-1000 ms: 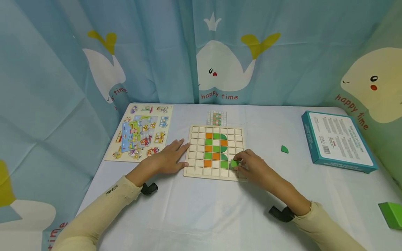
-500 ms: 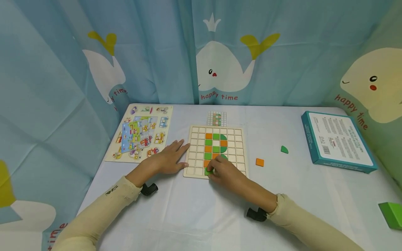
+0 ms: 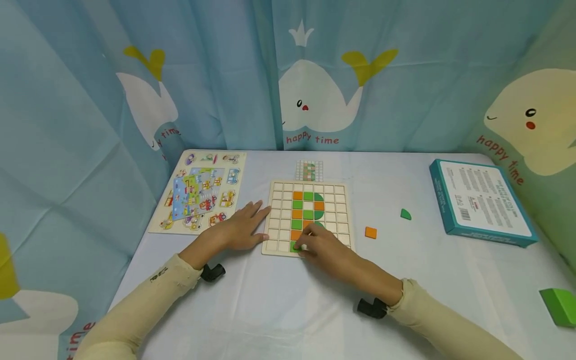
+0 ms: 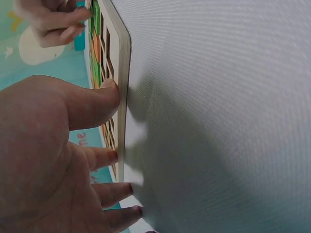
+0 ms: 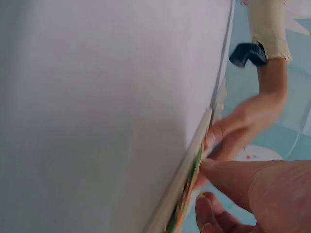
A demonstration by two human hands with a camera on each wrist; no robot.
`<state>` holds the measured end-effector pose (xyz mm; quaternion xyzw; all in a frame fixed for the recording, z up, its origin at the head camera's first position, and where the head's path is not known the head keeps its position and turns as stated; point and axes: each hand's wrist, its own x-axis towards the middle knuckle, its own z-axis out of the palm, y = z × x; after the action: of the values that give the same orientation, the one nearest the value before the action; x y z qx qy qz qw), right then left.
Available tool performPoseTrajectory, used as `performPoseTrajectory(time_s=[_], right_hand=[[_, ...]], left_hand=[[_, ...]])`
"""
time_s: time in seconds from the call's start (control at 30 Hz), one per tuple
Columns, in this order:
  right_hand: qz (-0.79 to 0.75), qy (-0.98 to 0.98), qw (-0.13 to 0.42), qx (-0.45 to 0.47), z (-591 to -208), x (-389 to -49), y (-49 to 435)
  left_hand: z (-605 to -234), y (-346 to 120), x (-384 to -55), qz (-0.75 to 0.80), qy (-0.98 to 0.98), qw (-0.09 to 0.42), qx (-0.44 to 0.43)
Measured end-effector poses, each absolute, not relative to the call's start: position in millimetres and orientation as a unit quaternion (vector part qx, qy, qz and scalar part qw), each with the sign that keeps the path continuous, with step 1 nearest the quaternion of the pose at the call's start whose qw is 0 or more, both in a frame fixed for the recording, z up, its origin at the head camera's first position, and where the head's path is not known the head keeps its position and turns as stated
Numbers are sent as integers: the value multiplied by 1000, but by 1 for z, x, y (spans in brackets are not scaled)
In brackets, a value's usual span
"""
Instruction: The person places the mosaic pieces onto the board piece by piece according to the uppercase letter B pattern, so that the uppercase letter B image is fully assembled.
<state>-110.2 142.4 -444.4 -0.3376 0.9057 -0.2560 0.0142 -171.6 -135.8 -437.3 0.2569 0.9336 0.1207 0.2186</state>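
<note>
A wooden grid board (image 3: 275, 220) lies on the table, with orange, light green and dark green tiles set in its cells. My left hand (image 3: 242, 227) rests at the board's left edge with fingers spread. In the left wrist view the thumb of the left hand (image 4: 53, 126) touches the board's rim. My right hand (image 3: 326, 250) reaches over the board and holds a green square tile (image 3: 294, 246) with thumb and finger at a bottom-row cell. The right hand (image 5: 262, 194) partly hides the tiles below it. Its thumb meets the green tile in the right wrist view.
Right of the board lie an orange square tile (image 3: 371, 233) and a green quarter-round tile (image 3: 406, 214). A small pattern card (image 3: 309, 171) lies behind it. A picture puzzle board (image 3: 234, 172) is at left, a teal box (image 3: 486, 200) at right, and a green block (image 3: 558, 306) at far right.
My right hand moved left from the board's right side to the bottom row, bringing the green square tile, which now lies flatter. An orange tile appeared right of the board. The left hand stayed put.
</note>
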Motion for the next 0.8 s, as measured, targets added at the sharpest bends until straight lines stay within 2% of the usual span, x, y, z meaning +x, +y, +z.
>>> performPoseTrajectory(time_s=[0.1,0.33,0.47,0.67,0.8], right_hand=[[-263,911,36,-316,-436,-113,156],[-268,930,27,-250,-418,-125,210],[-256,944,43,-204,-413,-125,246],[-264,950,86,-140,-418,-126,280],[-271,950,89,-128,-431,-126,288]], left_hand=[[-437,-136,-172,123,934,219,256],[-440,-136,-171,125,934,219,255],[-441,-137,-170,127,934,216,257],[-439,-137,-170,125,934,220,252],[-439,-137,-170,124,934,218,255]])
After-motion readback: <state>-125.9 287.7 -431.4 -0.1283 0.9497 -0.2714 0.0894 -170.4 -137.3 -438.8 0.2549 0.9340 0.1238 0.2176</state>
